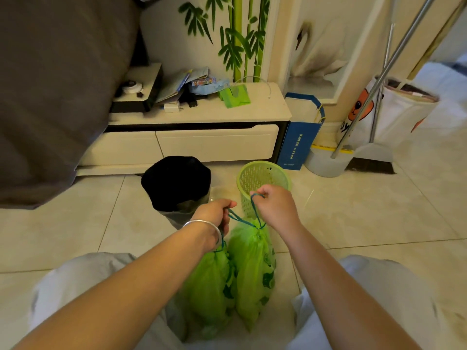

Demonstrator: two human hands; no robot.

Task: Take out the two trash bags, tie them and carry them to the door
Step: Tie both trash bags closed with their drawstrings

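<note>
Tying step | your left hand (214, 213) and right hand (271, 203) are pinching the drawstring (252, 210) of the bag at 12 o'clock (252, 261) | next: knot, then lift both.

Two bright green trash bags (227, 279) carry darker green printed shapes and blue drawstrings (255, 213). Just behind them stands a lime-green mesh basket (262, 178), and left of the basket a bin with a black liner (176, 183). Right of the basket leans a blue paper bag (298, 140). The floor (379, 210) is glossy cream tile. Green bamboo (237, 36) is painted on the wall.
</note>
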